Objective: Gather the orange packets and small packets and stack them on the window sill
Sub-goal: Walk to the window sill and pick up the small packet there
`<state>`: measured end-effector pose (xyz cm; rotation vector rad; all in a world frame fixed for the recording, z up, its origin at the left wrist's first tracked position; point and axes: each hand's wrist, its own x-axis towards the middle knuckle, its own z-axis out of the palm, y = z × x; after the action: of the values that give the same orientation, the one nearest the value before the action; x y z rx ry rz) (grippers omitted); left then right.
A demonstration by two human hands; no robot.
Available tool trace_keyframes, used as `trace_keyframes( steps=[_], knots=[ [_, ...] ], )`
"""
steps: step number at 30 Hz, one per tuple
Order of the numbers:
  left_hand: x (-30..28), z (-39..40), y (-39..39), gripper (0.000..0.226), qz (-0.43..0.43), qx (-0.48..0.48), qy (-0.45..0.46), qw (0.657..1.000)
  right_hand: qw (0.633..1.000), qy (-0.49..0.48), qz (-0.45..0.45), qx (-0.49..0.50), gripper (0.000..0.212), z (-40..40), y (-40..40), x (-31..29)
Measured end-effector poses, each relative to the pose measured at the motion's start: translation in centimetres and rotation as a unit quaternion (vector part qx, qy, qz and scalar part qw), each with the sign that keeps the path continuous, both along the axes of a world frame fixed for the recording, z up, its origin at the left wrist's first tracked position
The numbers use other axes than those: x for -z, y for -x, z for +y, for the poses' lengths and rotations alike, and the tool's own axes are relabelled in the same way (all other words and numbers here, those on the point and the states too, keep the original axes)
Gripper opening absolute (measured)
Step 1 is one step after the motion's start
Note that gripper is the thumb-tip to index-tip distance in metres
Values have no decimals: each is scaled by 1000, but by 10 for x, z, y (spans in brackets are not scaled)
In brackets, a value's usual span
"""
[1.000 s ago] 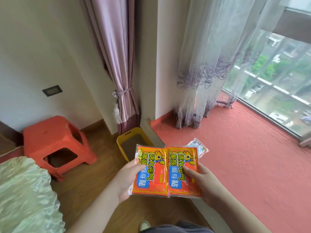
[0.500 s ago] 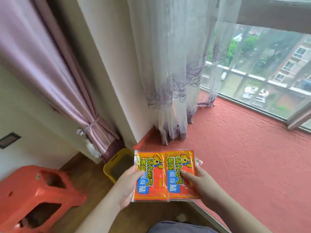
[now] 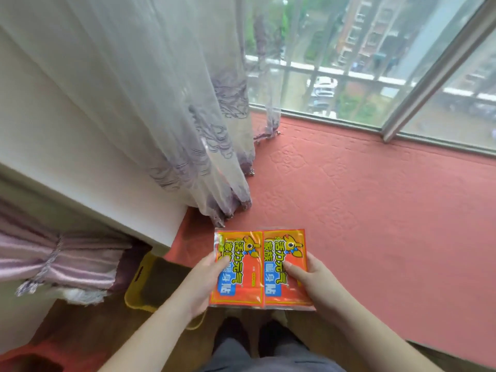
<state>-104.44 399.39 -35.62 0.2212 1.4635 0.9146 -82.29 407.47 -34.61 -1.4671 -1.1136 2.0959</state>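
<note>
Two orange packets with yellow and blue print lie side by side in my hands, low in the middle of the head view. My left hand grips the left orange packet with the thumb on its face. My right hand grips the right orange packet the same way. Both packets hover over the near left corner of the red window sill. The small packets seen earlier behind them are hidden.
A sheer curtain hangs onto the sill's far left. The window glass and its frame bound the sill at the back. A yellow bin stands on the floor below left, beside a pink tied curtain and a red stool.
My view has swung right and down toward the sill. Both hands have carried the orange packets forward over the sill's corner; the small packet behind them is no longer visible.
</note>
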Motion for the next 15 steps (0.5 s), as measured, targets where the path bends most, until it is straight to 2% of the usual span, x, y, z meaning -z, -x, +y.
trace_keyframes(
  steps=[5,12,15],
  knots=[
    [9,35,8,23,-1,75,-14,997,992,42,41,108,21,-13,14,10],
    [30,64,3,23,-28,153,-20,988,980,41,54,185,23,-11,33,28],
    [40,73,-5,22,-40,182,-23,982,966,83,83,232,34,-5,35,34]
  ],
)
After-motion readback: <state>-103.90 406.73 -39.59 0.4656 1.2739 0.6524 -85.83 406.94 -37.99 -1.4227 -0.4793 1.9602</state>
